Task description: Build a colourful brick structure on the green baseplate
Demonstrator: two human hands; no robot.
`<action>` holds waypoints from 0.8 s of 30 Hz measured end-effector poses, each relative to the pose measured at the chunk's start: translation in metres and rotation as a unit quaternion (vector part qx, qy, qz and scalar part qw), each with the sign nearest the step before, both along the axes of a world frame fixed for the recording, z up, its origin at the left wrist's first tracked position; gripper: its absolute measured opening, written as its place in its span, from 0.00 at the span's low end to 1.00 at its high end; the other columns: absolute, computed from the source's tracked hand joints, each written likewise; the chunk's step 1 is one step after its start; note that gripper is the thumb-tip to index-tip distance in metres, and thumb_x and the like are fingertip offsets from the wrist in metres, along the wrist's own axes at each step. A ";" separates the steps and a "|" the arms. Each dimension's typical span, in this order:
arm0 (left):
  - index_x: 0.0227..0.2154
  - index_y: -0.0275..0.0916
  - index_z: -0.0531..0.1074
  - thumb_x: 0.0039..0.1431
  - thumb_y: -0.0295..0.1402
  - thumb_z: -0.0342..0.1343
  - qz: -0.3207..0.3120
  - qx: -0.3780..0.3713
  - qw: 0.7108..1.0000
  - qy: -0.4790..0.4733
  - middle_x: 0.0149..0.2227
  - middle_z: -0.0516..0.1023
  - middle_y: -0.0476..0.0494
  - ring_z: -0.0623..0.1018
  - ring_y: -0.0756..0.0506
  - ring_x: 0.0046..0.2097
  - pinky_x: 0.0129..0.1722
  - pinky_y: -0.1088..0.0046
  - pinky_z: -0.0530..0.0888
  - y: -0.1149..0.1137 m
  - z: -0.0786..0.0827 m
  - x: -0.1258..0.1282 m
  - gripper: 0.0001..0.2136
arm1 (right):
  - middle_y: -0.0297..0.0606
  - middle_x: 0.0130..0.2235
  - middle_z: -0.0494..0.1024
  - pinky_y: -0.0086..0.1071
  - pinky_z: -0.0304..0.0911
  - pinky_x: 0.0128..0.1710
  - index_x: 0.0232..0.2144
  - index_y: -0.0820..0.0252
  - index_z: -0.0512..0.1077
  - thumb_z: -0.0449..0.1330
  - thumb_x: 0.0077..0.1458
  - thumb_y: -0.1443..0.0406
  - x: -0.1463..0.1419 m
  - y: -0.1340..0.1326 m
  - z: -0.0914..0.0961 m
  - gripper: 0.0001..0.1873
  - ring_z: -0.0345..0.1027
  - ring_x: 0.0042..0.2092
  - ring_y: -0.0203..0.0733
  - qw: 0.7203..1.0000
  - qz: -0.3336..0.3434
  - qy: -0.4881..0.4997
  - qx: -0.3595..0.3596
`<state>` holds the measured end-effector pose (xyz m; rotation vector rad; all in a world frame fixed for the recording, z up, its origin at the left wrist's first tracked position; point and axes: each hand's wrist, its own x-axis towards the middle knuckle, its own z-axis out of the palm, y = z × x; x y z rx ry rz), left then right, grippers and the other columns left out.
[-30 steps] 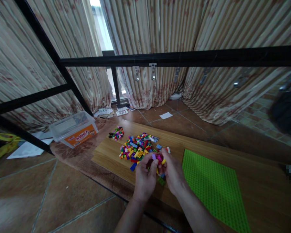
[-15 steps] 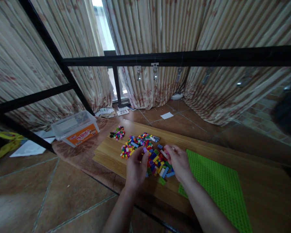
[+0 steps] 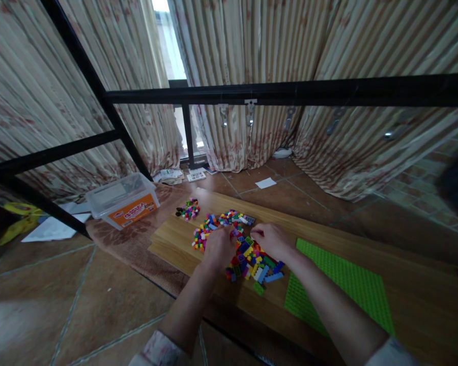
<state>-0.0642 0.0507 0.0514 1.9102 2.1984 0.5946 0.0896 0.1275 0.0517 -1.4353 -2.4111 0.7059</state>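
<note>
A heap of small coloured bricks (image 3: 252, 259) lies on a wooden board (image 3: 171, 241). My left hand (image 3: 218, 248) rests on the heap's left part, back up, fingers curled down into the bricks. My right hand (image 3: 270, 240) lies over the heap's far right side, fingers bent and pressed together towards the left, tips among the bricks. What either hand grips is hidden. A green studded baseplate (image 3: 343, 284) lies flat on the board to the right of my right forearm. A smaller cluster of bricks (image 3: 188, 209) sits at the board's far left corner.
A clear plastic box with an orange label (image 3: 122, 201) stands on a brown mat left of the board. A black metal frame (image 3: 290, 93) crosses above the work area. Striped curtains hang behind. Papers lie on the tiled floor.
Both hands have dropped from in front of me, where they held small bricks together, and moved apart and forward onto the heap. The view has shifted slightly.
</note>
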 end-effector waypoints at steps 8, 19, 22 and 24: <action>0.36 0.38 0.73 0.56 0.23 0.49 0.003 -0.016 1.000 0.000 0.36 0.76 0.41 0.77 0.44 0.39 0.40 0.71 0.70 -0.005 -0.004 -0.001 0.10 | 0.39 0.44 0.77 0.32 0.59 0.46 0.44 0.54 0.76 0.54 0.54 0.72 0.011 -0.009 0.000 0.18 0.69 0.46 0.42 0.998 0.065 0.012 0.017; 0.44 0.37 0.74 0.61 0.24 0.44 0.054 0.019 0.997 -0.044 0.41 0.78 0.39 0.77 0.44 0.43 0.43 0.70 0.71 -0.022 -0.003 -0.014 0.14 | 0.39 0.46 0.73 0.34 0.57 0.50 0.39 0.57 0.76 0.55 0.46 0.79 0.018 -0.009 -0.010 0.21 0.64 0.49 0.43 0.986 0.153 0.019 0.068; 0.44 0.37 0.73 0.63 0.28 0.45 0.093 0.070 0.987 -0.112 0.41 0.78 0.41 0.77 0.45 0.40 0.40 0.71 0.72 -0.045 -0.012 -0.020 0.13 | 0.36 0.44 0.75 0.30 0.58 0.49 0.38 0.55 0.77 0.53 0.46 0.80 0.021 0.000 -0.009 0.23 0.66 0.47 0.39 0.991 0.113 0.033 0.063; 0.45 0.37 0.72 0.62 0.31 0.47 0.124 0.084 0.979 -0.137 0.40 0.78 0.41 0.77 0.46 0.36 0.36 0.71 0.72 -0.063 -0.020 -0.023 0.13 | 0.38 0.43 0.76 0.30 0.58 0.49 0.39 0.56 0.77 0.51 0.49 0.80 0.018 0.011 -0.009 0.23 0.68 0.46 0.38 0.996 0.058 0.029 0.068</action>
